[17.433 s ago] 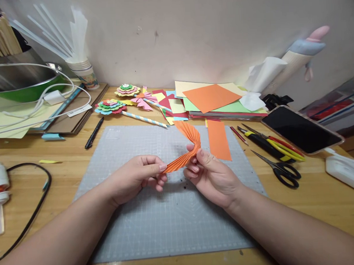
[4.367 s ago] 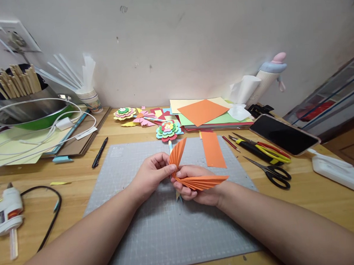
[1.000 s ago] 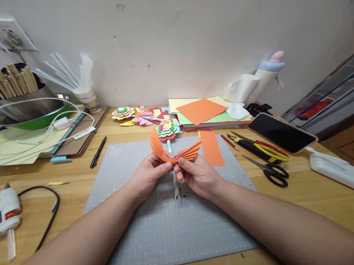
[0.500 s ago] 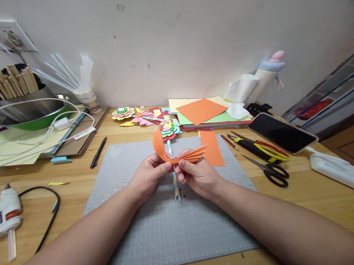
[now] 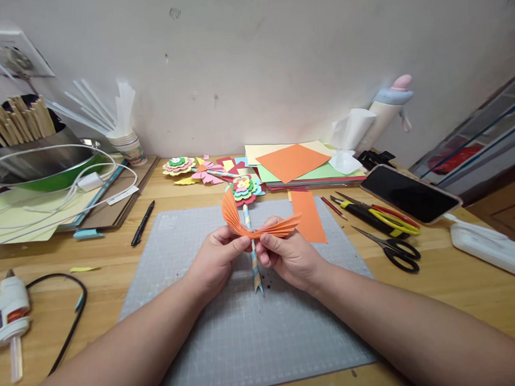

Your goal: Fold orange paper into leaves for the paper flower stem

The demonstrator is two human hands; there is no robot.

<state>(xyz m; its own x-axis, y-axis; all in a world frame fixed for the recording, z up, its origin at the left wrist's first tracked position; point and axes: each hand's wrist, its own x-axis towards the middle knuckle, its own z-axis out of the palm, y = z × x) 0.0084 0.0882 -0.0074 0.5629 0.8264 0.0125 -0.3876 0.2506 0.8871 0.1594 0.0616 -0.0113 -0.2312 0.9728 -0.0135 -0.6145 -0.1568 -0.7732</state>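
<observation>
A pleated orange paper fan (image 5: 280,227) spans both hands, its middle crossing the striped paper stem (image 5: 255,267). My left hand (image 5: 220,254) pinches it left of the centre, thumb on top. On the other side, my right hand (image 5: 288,253) grips the folds, its fingertips close to the stem. At the stem's top sits a layered paper flower (image 5: 243,188) in red, green, yellow and blue. Beneath everything lies the grey cutting mat (image 5: 196,343). Whether the fan is fixed to the stem I cannot tell.
Black-handled scissors (image 5: 399,254), pliers (image 5: 372,216) and a phone (image 5: 411,192) lie right. An orange paper piece (image 5: 310,216) rests on the mat's far edge. A glue gun (image 5: 9,312) and black pen (image 5: 143,223) are left. Stacked coloured paper (image 5: 316,176) lies by the wall.
Almost nothing differs. Both hands keep their hold on the orange fan at the stem, and the view has shifted very slightly.
</observation>
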